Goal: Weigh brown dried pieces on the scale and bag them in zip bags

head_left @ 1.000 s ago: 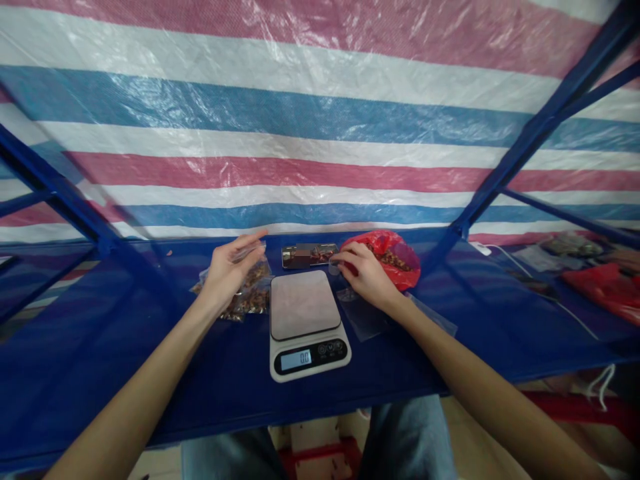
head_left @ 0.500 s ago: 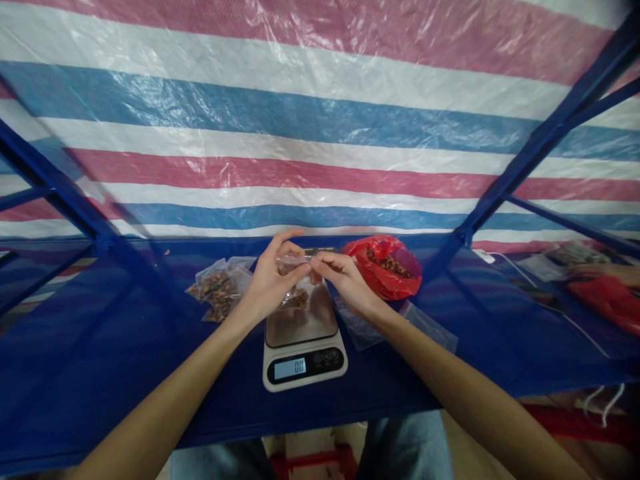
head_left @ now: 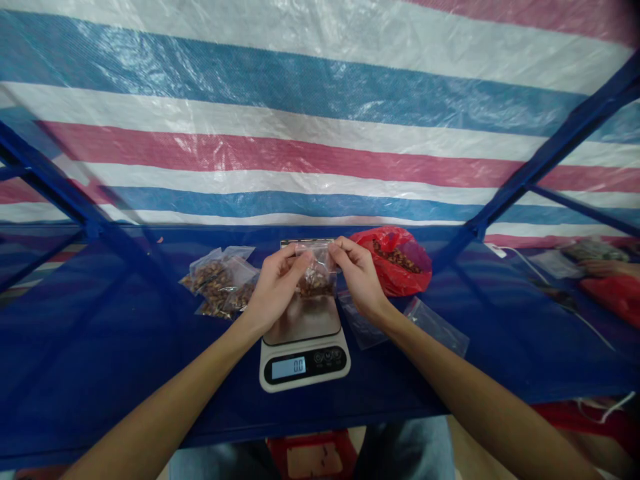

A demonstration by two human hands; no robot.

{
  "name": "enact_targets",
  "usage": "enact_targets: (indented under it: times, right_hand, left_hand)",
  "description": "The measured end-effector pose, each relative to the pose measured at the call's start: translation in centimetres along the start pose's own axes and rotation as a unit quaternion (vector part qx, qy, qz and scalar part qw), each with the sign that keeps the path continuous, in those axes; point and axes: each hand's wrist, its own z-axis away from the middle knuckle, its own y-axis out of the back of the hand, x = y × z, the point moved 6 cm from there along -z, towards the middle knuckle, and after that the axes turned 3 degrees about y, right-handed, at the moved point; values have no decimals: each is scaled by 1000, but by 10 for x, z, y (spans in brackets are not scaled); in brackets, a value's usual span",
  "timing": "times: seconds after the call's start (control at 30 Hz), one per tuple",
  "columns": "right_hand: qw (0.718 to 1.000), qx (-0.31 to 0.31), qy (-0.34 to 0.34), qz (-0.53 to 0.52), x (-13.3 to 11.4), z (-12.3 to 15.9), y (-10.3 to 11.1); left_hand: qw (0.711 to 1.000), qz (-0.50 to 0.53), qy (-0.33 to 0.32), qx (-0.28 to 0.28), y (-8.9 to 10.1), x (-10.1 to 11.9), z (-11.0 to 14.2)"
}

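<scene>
Between my two hands hangs a clear zip bag (head_left: 317,283) with brown dried pieces at its bottom, above the scale's plate. My left hand (head_left: 280,283) pinches its top left corner, and my right hand (head_left: 356,270) pinches its top right. Below it, the white kitchen scale (head_left: 305,383) reads 0.0. Several filled zip bags (head_left: 215,287) lie in a heap left of the scale. To the right, a red plastic bag (head_left: 395,283) stands open with more of the brown pieces inside. Flat clear bags (head_left: 440,330) lie in front of it, partly hidden by my right forearm.
A blue table (head_left: 125,373) carries everything, with blue metal struts (head_left: 545,160) on both sides and a striped plastic sheet (head_left: 300,153) behind. At the far right are another person's hand (head_left: 613,268), a red bag (head_left: 613,297) and a white cord (head_left: 575,313).
The zip bag has turned to face me, stretched flat between my hands, which have moved slightly apart. The camera view has shifted a little.
</scene>
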Motion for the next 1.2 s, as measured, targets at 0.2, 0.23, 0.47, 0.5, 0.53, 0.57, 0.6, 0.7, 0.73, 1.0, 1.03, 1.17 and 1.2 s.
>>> enact_targets:
  times: [0.2,0.23,0.47,0.5,0.53,0.57,0.6,0.7,0.73,1.0,1.03,1.17,1.2]
  right_hand:
    - [1000,-22,13,-5,-6,1,-3]
    - [1000,-23,15,-8,-5,1,-3]
    - [999,-2,2,-38,-1,3,-1]
    - [999,-5,-4,-45,-1,4,-3]
    - [999,-12,-9,-51,-1,5,-5]
    - [998,-21,-13,-53,-2,6,-7]
    - [998,-30,-16,-53,-2,7,-10]
    - [998,-48,-16,-49,-6,8,-14]
    - [997,-52,-12,-48,-7,8,-15]
    - [997,-55,-7,-47,-6,12,-18]
    - [997,-57,-5,-52,-7,13,-18]
    - [994,-95,7,-49,-13,13,-20]
    - [994,-101,13,-41,-15,11,-19]
  left_hand:
    - [994,-42,-61,84,17,4,-3]
    - [993,-39,-66,87,18,4,-3]
    - [994,-21,-63,84,12,1,2]
    - [995,-19,-58,81,11,0,2]
    - [995,-17,-56,80,10,-1,2]
    - [995,-15,-57,79,10,-1,2]
    - [995,-13,-58,76,9,-1,2]
    - [996,-7,-62,57,6,1,3]
    - [997,-7,-61,48,5,1,3]
    - [997,-43,-64,23,1,1,6]
    - [997,-43,-63,19,1,2,6]
    - [995,-64,-69,-19,-1,9,6]
    - [994,-74,-75,-31,-1,11,6]
